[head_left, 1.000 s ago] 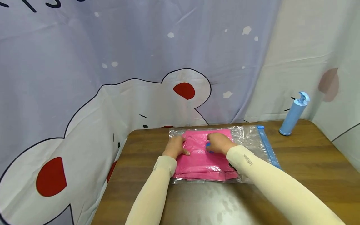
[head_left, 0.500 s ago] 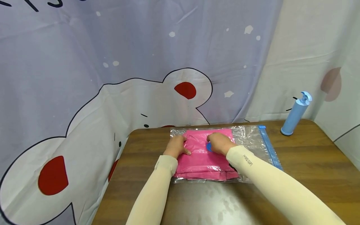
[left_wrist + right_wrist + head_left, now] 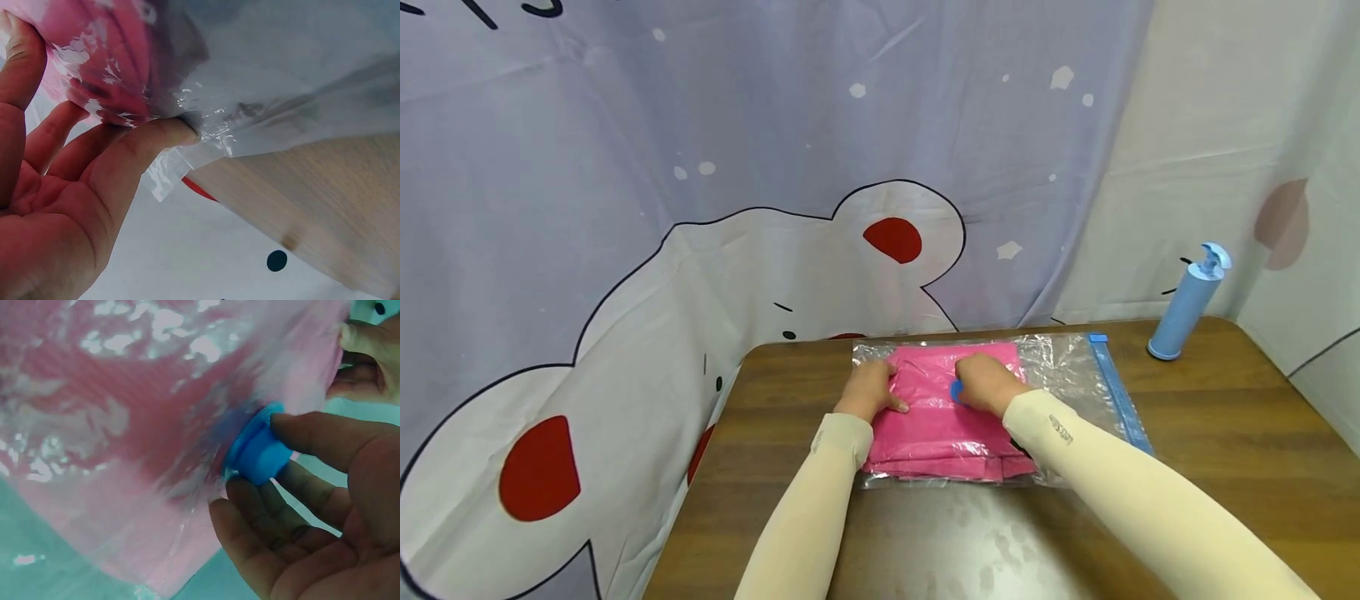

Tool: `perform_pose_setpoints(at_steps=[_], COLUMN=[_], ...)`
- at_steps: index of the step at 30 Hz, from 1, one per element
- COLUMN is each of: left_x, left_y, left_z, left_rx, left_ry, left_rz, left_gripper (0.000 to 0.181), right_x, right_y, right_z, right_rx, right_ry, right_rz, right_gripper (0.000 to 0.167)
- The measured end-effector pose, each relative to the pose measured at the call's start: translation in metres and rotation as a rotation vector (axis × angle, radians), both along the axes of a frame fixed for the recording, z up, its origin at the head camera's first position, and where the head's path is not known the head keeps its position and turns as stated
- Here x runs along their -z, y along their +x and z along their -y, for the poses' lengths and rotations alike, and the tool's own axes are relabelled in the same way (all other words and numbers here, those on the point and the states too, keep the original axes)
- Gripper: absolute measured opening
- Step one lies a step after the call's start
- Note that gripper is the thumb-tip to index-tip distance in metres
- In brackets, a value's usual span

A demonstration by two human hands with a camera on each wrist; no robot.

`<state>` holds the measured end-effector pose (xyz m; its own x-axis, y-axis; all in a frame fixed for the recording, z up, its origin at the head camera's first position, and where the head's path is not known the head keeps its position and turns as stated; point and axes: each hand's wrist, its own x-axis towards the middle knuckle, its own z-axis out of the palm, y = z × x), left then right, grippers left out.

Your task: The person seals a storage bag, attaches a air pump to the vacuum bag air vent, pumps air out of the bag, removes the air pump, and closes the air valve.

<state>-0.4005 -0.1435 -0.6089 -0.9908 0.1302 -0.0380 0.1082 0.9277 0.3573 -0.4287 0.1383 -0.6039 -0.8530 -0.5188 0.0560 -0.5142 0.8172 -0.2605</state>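
Observation:
A clear vacuum storage bag [image 3: 1067, 367] lies on the table with a folded pink item [image 3: 940, 433] inside, and a blue slider strip [image 3: 1116, 387] runs along its right edge. On the bag's upper face sits a round blue valve cap [image 3: 259, 453]. My right hand [image 3: 988, 383] pinches this cap between thumb and fingers, as the right wrist view shows. My left hand [image 3: 868, 390] grips the left side of the bag, its thumb over the pink part. In the left wrist view, the fingers [image 3: 144, 144] curl against the bag's crinkled plastic edge.
A light blue hand pump [image 3: 1187, 308] stands at the table's back right, beyond the slider strip. The brown wooden table [image 3: 760, 500] has rounded back corners. Behind it hangs a printed curtain [image 3: 737, 275].
My right hand's fingers shift slightly about the blue valve cap, and a different amount of the cap shows. The left hand and the bag stay in place.

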Motion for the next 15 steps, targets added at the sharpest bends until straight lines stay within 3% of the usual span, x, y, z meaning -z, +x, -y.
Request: perform_pose_setpoints(at_steps=[2,3,6,9,10,13,15], left_x=[-0.001,-0.002,-0.004,-0.005,-0.004,-0.002,-0.001], left_y=[0.0,0.001,0.003,0.003,0.002,-0.001,-0.003], left_z=[0.0,0.0,0.002,0.004,0.004,0.001,-0.002], left_rx=[0.0,0.001,-0.007,-0.015,-0.02,-0.026,-0.019], left_ry=[0.002,-0.001,0.001,0.013,0.023,0.048,0.051], left_rz=[-0.003,-0.003,-0.011,-0.007,0.001,0.026,0.034], left_gripper=[0.089,0.088,0.085,0.085,0.086,0.088,0.089], right_x=[-0.002,-0.017,-0.031,-0.082,-0.089,-0.136,-0.144], right_y=[-0.002,0.008,0.008,0.034,0.034,0.068,0.077], right_z=[-0.003,-0.004,-0.018,-0.042,-0.055,-0.096,-0.131], right_rx=[-0.003,-0.008,-0.003,0.021,0.046,0.119,0.178], right_ry=[-0.042,-0.067,-0.166,-0.222,-0.239,-0.239,-0.234], right_rz=[-0.005,-0.002,-0.064,-0.032,-0.013,0.079,0.074], right_gripper=[0.018,0.022,0.038,0.048,0.048,0.047,0.042])
